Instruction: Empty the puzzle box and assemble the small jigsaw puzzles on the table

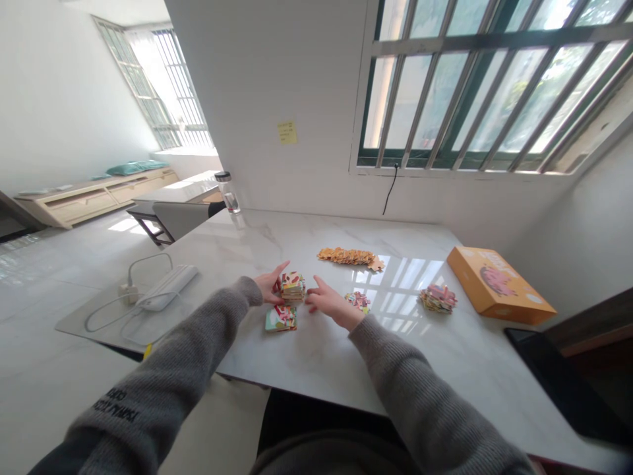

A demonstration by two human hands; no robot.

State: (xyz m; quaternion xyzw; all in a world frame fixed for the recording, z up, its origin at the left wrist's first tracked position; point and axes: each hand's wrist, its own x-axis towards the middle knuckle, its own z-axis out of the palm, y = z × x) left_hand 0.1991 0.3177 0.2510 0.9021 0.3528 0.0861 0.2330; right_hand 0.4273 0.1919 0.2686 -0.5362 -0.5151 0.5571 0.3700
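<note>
A thick stack of colourful jigsaw puzzle pieces [293, 286] stands on the white marbled table between my two hands. My left hand [268, 285] rests along the stack's left side, its index finger stretched out past the back and the others spread by the edge. Just right of the stack is my right hand [330, 303], fingers apart and index finger pointing forward, with a small gap to the pieces. Directly in front of the stack, closer to me, lies a lower pile of puzzle pieces [281, 319]. Partly behind my right wrist sits another small pile of pieces [360, 301].
A long row of brown-backed pieces [349, 256] lies farther back. On the right are a pink-topped pile [438, 298], an orange box [499, 284] and a black flat device [554, 369]. A white power strip [168, 288] with cables and a clear bottle [228, 192] are left.
</note>
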